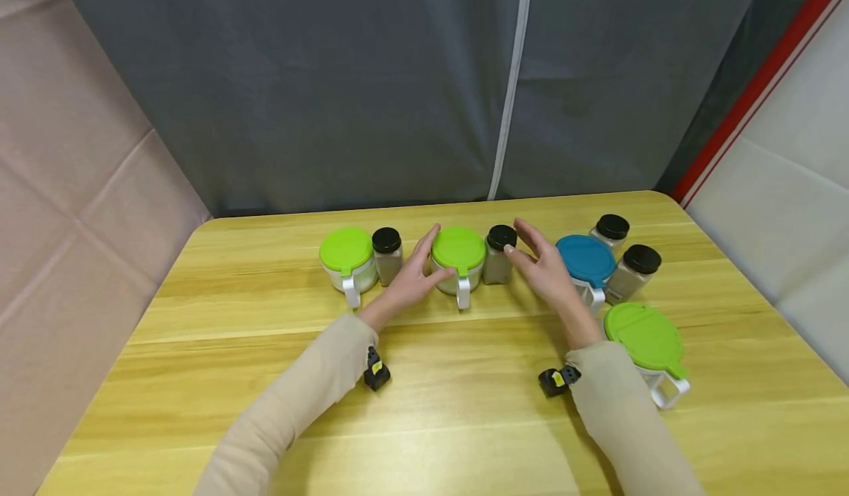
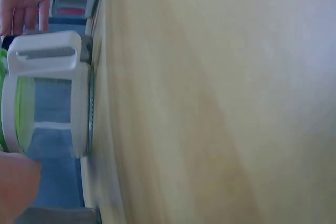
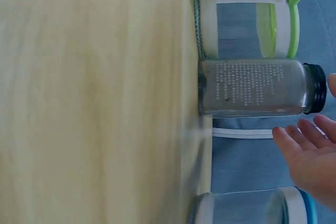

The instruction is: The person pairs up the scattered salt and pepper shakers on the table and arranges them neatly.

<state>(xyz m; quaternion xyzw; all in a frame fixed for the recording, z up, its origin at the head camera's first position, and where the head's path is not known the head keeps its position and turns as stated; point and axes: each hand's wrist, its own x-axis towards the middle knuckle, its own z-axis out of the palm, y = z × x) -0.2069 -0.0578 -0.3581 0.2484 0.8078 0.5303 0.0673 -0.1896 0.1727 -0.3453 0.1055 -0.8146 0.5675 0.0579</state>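
Observation:
In the head view, a jar with a green lid (image 1: 459,249) and a white handle stands in the middle of the row. My left hand (image 1: 413,276) is at its left side, thumb and fingers spread, with the thumb reaching toward the handle. Just right of that jar stands a clear square bottle with a black cap (image 1: 498,264). My right hand (image 1: 545,271) is beside this bottle, fingers extended and thumb near the cap. The right wrist view shows a gap between the fingers (image 3: 310,140) and the printed bottle (image 3: 252,87).
At left stand another green-lidded jar (image 1: 347,251) and a black-capped bottle (image 1: 388,256). On the right are a blue-lidded jar (image 1: 586,258), two black-capped bottles (image 1: 632,275) and a green-lidded jar (image 1: 643,337) next to my right sleeve. A grey curtain (image 1: 332,91) hangs behind the wooden table (image 1: 431,422).

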